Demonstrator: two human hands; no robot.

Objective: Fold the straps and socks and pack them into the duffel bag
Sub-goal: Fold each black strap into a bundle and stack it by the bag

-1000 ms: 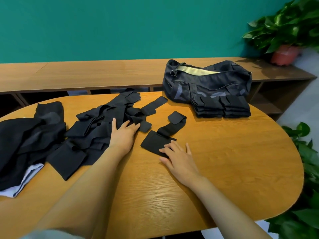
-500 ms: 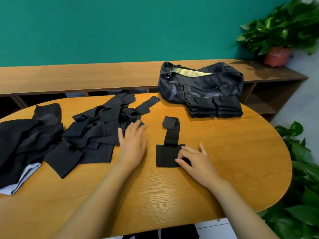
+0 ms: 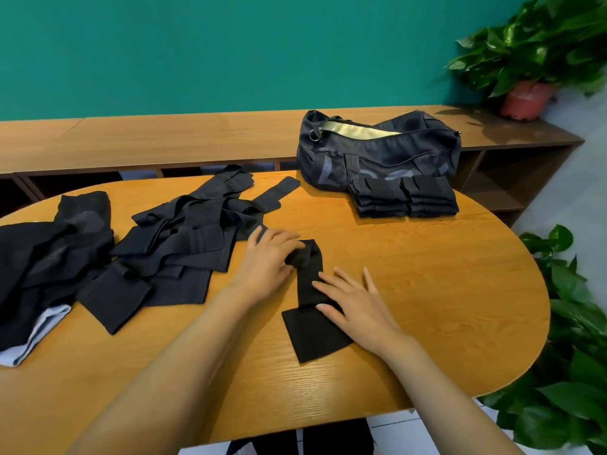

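One black strap (image 3: 312, 326) lies lengthwise on the oval wooden table (image 3: 427, 290) in front of me. My left hand (image 3: 267, 261) pinches its narrow far end, which is curled up off the table. My right hand (image 3: 356, 300) presses flat on the strap's middle, fingers straight. A heap of unfolded black straps (image 3: 177, 251) lies to the left. Dark socks (image 3: 42, 257) are piled at the far left. A stack of folded black straps (image 3: 405, 197) sits against the open dark duffel bag (image 3: 377, 149) at the table's back right.
A low wooden shelf (image 3: 164, 139) runs behind the table under a teal wall. A potted plant (image 3: 528, 60) stands on its right end. More green leaves (image 3: 574, 356) crowd the table's right edge. Light fabric (image 3: 36, 336) shows under the sock pile.
My left hand left the strap heap and took hold of the single strap's far end, lifting it. My right hand slid up from the wide end to the strap's middle.
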